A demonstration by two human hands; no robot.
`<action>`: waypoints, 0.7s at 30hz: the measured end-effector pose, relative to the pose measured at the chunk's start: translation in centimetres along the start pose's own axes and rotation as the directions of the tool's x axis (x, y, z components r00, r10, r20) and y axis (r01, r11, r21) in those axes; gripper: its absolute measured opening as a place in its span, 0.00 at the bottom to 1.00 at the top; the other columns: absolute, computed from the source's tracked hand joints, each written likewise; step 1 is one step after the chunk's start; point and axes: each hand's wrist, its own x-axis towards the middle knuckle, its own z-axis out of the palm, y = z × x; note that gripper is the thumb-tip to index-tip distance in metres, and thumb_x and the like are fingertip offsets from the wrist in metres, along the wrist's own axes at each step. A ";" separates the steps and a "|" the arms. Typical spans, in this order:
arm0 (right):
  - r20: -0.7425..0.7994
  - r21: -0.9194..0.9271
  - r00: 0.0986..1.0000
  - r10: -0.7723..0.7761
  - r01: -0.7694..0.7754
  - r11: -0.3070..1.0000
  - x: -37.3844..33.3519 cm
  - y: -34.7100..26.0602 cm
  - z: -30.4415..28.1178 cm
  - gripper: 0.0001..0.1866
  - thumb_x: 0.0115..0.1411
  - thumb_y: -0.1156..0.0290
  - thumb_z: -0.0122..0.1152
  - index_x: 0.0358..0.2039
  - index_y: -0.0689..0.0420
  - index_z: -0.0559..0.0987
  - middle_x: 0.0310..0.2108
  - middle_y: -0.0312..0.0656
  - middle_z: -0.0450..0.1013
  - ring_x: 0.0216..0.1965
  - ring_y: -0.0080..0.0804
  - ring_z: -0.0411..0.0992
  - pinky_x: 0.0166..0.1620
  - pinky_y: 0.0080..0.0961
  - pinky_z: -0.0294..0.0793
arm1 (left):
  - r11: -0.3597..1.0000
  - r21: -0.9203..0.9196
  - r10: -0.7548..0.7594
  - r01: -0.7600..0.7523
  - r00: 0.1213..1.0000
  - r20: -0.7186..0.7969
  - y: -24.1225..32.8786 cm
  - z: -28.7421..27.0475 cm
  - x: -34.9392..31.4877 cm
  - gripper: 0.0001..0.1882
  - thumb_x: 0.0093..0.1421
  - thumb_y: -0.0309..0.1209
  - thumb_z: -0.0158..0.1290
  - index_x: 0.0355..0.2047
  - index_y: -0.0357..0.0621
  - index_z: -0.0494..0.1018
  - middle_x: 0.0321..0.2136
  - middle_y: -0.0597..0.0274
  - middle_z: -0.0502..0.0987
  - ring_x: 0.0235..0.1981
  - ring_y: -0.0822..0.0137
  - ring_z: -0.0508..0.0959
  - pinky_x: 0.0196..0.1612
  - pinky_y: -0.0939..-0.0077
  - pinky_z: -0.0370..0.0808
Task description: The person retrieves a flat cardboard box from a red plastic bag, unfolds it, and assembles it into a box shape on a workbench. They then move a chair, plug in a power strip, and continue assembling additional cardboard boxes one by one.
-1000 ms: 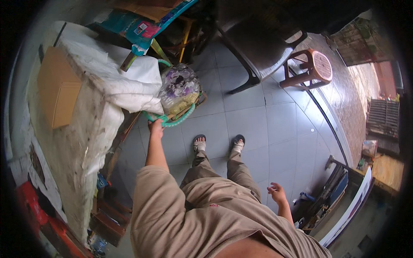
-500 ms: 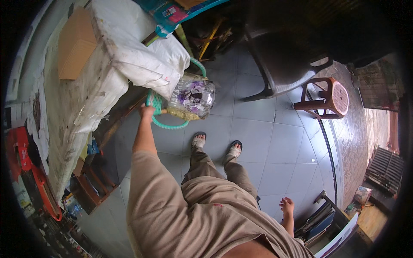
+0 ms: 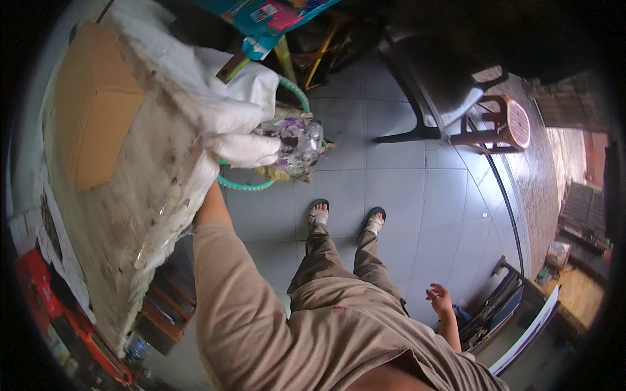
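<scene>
My left forearm (image 3: 210, 205) reaches forward to a green-rimmed basket (image 3: 244, 186) on the tiled floor. The hand itself is hidden behind the hanging edge of a white sheet (image 3: 241, 140). In the basket sits a clear plastic bag (image 3: 298, 142) of crumpled purple and white scraps. My right hand (image 3: 440, 301) hangs at my side with its fingers loosely apart, holding nothing. My sandalled feet (image 3: 345, 218) stand just behind the basket.
On my left is a table under a stained white sheet (image 3: 140, 202), with a cardboard box (image 3: 94, 104) on it. A dark plastic chair (image 3: 427, 88) and a brown stool (image 3: 508, 124) stand ahead on the right. Red items and clutter lie under the table.
The view has moved closer to the table and basket. My left hand, seen earlier at the basket's green rim, is now covered by the sheet's edge. My right hand still hangs at my side.
</scene>
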 end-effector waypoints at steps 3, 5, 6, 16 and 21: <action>-0.051 0.022 0.999 -0.001 0.002 1.000 -0.6 -0.4 -0.1 0.23 0.50 0.68 0.60 0.46 0.62 0.68 0.33 0.46 0.71 0.28 0.29 0.71 0.32 0.23 0.69 | 0.999 -0.008 0.033 -0.036 0.961 -0.274 -0.3 0.8 -2.6 0.27 0.49 0.36 0.53 0.49 0.43 0.62 0.48 0.47 0.65 0.50 0.50 0.65 0.48 0.57 0.64; -0.104 0.071 0.994 0.041 -0.034 0.997 -1.2 -0.2 -0.4 0.24 0.50 0.68 0.60 0.47 0.62 0.68 0.34 0.47 0.72 0.29 0.29 0.71 0.32 0.23 0.70 | 1.000 0.018 0.028 -0.022 0.873 -0.486 -1.0 2.0 -6.3 0.27 0.49 0.38 0.53 0.49 0.43 0.63 0.48 0.47 0.65 0.50 0.50 0.65 0.48 0.57 0.64; -0.130 0.105 0.989 0.069 -0.055 0.993 -1.5 0.0 -0.6 0.24 0.50 0.68 0.61 0.47 0.62 0.67 0.34 0.47 0.72 0.29 0.29 0.71 0.33 0.24 0.70 | 0.994 0.088 -0.015 0.067 0.871 -0.491 -1.5 2.8 -8.9 0.27 0.49 0.39 0.53 0.49 0.43 0.63 0.48 0.47 0.65 0.50 0.50 0.65 0.48 0.57 0.64; -0.203 0.462 0.936 0.288 -0.168 0.871 1.1 4.9 -6.0 0.27 0.49 0.68 0.61 0.49 0.61 0.65 0.38 0.49 0.70 0.29 0.30 0.71 0.32 0.25 0.71 | 0.863 -0.479 0.337 -0.158 0.887 0.315 14.3 14.9 -20.8 0.21 0.49 0.41 0.58 0.33 0.34 0.71 0.30 0.57 0.77 0.32 0.68 0.76 0.36 0.77 0.71; -0.103 0.419 0.952 0.287 -0.220 0.881 11.0 5.9 -13.2 0.26 0.49 0.72 0.61 0.49 0.62 0.66 0.38 0.50 0.70 0.26 0.29 0.71 0.31 0.25 0.70 | 0.772 -0.591 0.271 0.232 0.722 0.637 33.8 23.2 -26.5 0.28 0.46 0.48 0.59 0.38 0.38 0.69 0.35 0.65 0.72 0.37 0.71 0.70 0.37 0.69 0.65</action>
